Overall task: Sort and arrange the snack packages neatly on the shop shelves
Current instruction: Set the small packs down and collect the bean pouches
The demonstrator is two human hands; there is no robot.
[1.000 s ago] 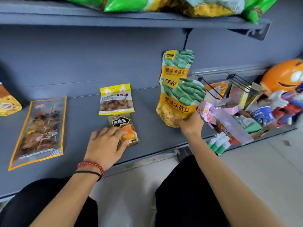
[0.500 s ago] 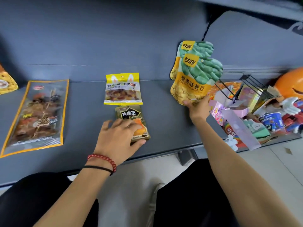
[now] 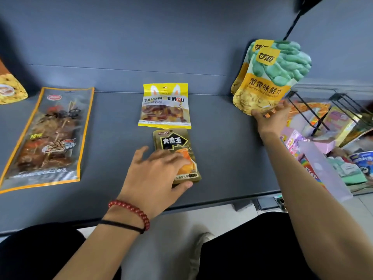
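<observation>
Right hand [image 3: 272, 120] grips two bean pouches [image 3: 269, 81]

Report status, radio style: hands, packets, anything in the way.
Left hand flat on dark packet. Right hand grips two bean bags upright. Wire rack close beside them.

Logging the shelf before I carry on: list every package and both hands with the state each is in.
broad bean pouches: two, upright, overlapping, held at the bottom.
right hand: grips the pouches from below.
dark gold packet: flat on the shelf, partly under the left hand.
left hand: fingers spread, resting on the packet.
yellow candy bag: flat, face up, behind the gold packet.
skewer pack: flat, face up, at the left, untouched.
</observation>
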